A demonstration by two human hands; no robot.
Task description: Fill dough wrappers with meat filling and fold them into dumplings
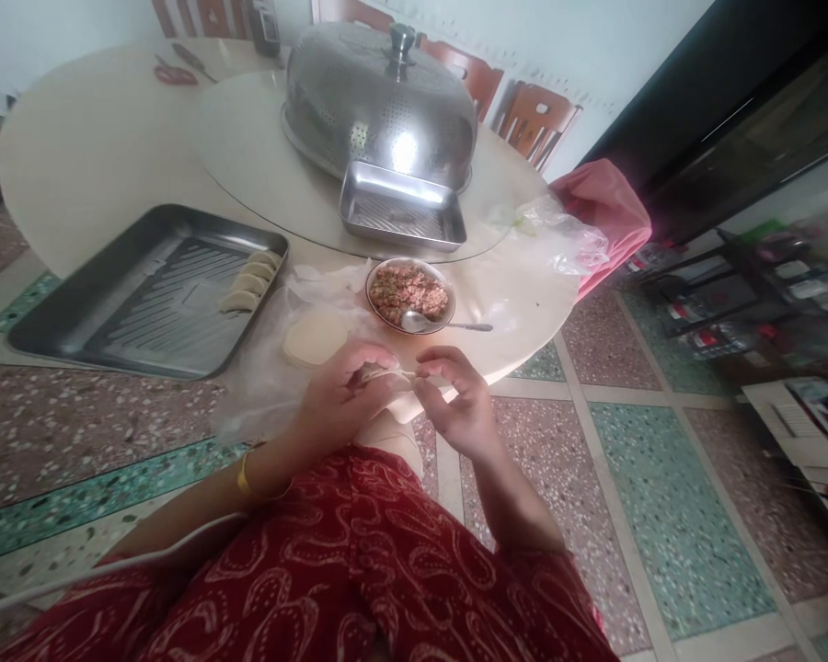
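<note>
Between both hands, a folded dumpling is held at the table's near edge. My left hand pinches its left part, and my right hand pinches the right end with thumb and fingers. Just beyond them stands a bowl of minced filling, a metal spoon resting in it with the handle over the rim. A stack of round wrappers lies on a plastic bag beside my left hand. Several shaped dumplings sit in a row along the right side of a dark baking tray.
A large perforated metal cover stands on the glass turntable. Before it sits a small steel tray. Clear plastic and a pink bag hang at the table's right edge. A bottle stands at the back.
</note>
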